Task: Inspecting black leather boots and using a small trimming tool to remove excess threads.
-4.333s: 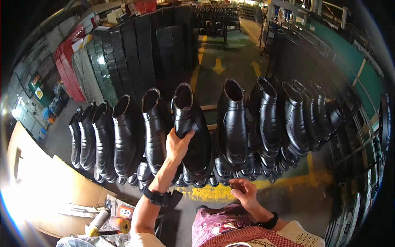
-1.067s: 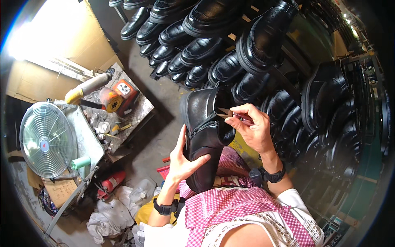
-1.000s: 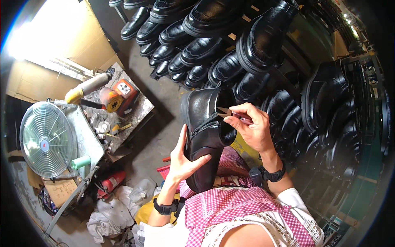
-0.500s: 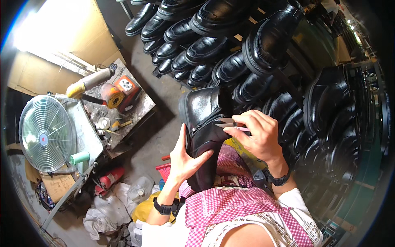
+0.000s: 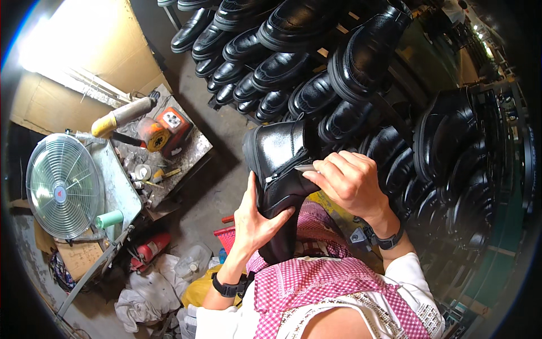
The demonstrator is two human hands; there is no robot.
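The left hand [image 5: 254, 217] cups the heel and sole side of a black, glossy leather ankle boot [image 5: 280, 169], fingers and thumb wrapped around it in a closed, supporting grip. The boot stands roughly upright in front of the person's chest, above a pink-and-white checked apron [image 5: 316, 277], with its side opening facing the right hand.

The right hand [image 5: 350, 183] is closed in a pinch on a small slim metal tool [image 5: 305, 168]. The tool's tip rests at the seam of the boot's side opening, near the ankle. What kind of tool it is cannot be told; only a short pale end shows past the fingers.

Judged from this position, the work on the side seam is under way and not finished: the tool is applied to the boot, and the boot is not set down or returned to storage.

Beyond the boot, a rack of black finished boots and shoes [image 5: 293, 62] fills the upper and right part of the view, soles and toes turned outward in rows.

To the person's left stands a round wire-guard fan [image 5: 63, 185] on a grey metal stand. Beside it, a cluttered small worktable [image 5: 169, 152] carries an orange box-shaped device [image 5: 176, 122] and a yellow-tipped cylindrical tool [image 5: 123, 116]. A red fire extinguisher [image 5: 148, 251] and crumpled white rags [image 5: 149, 288] lie on the floor below.
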